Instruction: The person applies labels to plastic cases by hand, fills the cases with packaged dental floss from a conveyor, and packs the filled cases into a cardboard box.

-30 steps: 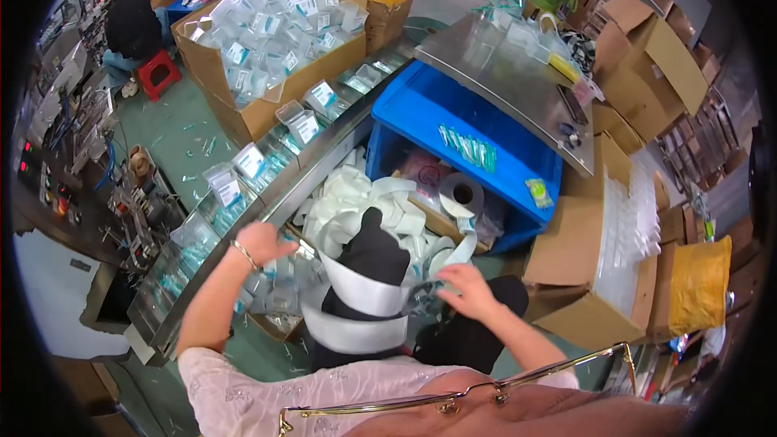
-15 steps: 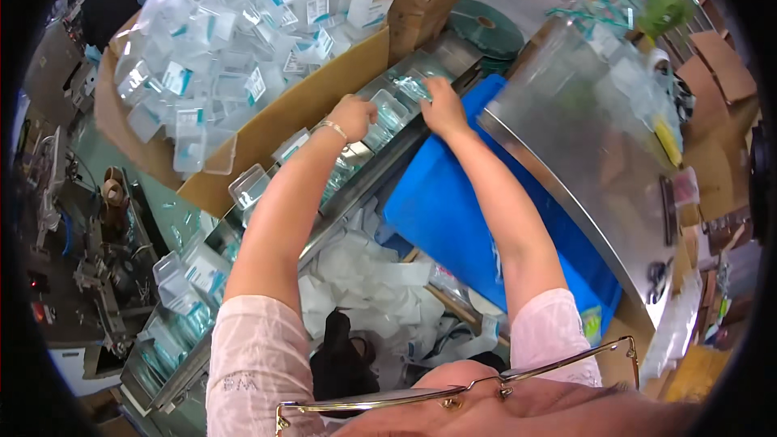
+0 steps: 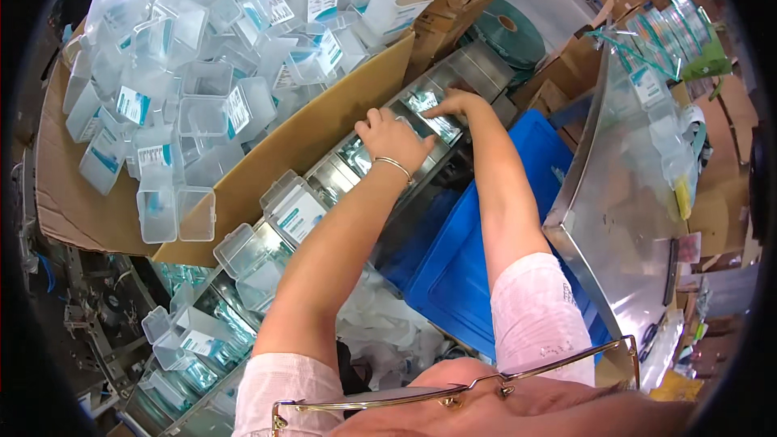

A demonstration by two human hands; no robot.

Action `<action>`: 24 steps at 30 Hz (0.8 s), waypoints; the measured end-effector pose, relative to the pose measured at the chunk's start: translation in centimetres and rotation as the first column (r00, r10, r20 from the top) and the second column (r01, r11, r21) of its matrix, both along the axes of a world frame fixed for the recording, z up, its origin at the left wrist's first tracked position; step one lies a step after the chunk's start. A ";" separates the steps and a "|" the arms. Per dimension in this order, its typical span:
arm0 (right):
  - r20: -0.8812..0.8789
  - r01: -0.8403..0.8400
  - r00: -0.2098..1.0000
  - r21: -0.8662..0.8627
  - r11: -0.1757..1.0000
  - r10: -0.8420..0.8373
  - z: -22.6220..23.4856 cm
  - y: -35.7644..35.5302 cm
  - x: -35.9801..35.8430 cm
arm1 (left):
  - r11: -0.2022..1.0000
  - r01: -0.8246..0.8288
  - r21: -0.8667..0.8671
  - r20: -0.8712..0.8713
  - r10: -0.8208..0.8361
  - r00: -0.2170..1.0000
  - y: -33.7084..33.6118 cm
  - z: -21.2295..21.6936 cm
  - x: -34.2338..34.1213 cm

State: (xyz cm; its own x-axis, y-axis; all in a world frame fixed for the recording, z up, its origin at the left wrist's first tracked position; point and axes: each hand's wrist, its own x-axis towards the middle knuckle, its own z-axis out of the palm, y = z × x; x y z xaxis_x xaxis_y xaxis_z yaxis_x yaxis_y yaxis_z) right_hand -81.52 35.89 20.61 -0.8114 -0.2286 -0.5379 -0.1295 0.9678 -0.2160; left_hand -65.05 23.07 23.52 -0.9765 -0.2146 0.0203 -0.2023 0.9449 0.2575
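My left hand hovers over a metal channel with compartments, its fingers apart and its thumb out toward the right. Beneath its fingertips lie shiny teal packets. Farther along the channel, my right hand reaches into a compartment. Its thumb and fingers close around a small stack of teal packets; some of its fingertips are hidden. Left of my left forearm, an open clear plastic box with a white and blue label rests on the channel. Another open clear box sits nearer.
A large cardboard carton heaped with clear labelled boxes borders the channel's far left side. A blue bin lies under my right forearm. At right stands a metal table. A green roll is beyond the channel's far end.
The view has shifted, so the carton looks larger. My left hand has gone from curled to spread fingers. My right hand remains at the packets. The clear box between my hands no longer shows.
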 end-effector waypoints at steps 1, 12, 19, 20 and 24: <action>0.121 0.015 0.993 -0.050 0.999 -0.009 0.0 0.1 -0.2 | 0.999 -0.022 0.031 -0.045 0.023 0.999 0.2 0.0 0.0; 0.542 0.142 0.838 -0.320 0.937 0.058 -1.2 1.3 0.4 | 0.513 0.418 0.750 -0.224 -0.397 0.890 -7.2 9.4 20.9; 0.385 0.006 0.916 -0.297 0.955 0.113 0.7 -3.7 2.6 | 0.509 -0.081 0.857 0.395 -0.547 0.738 -11.6 12.6 34.7; 0.426 0.072 0.897 -0.412 0.908 0.122 0.0 -1.6 1.7 | 0.472 -0.061 0.879 0.352 -0.559 0.751 -11.5 12.5 34.3; 0.276 0.114 0.956 -0.652 0.750 0.096 1.3 2.0 0.9 | 0.342 0.142 0.929 0.049 -0.494 0.868 -9.4 9.2 36.0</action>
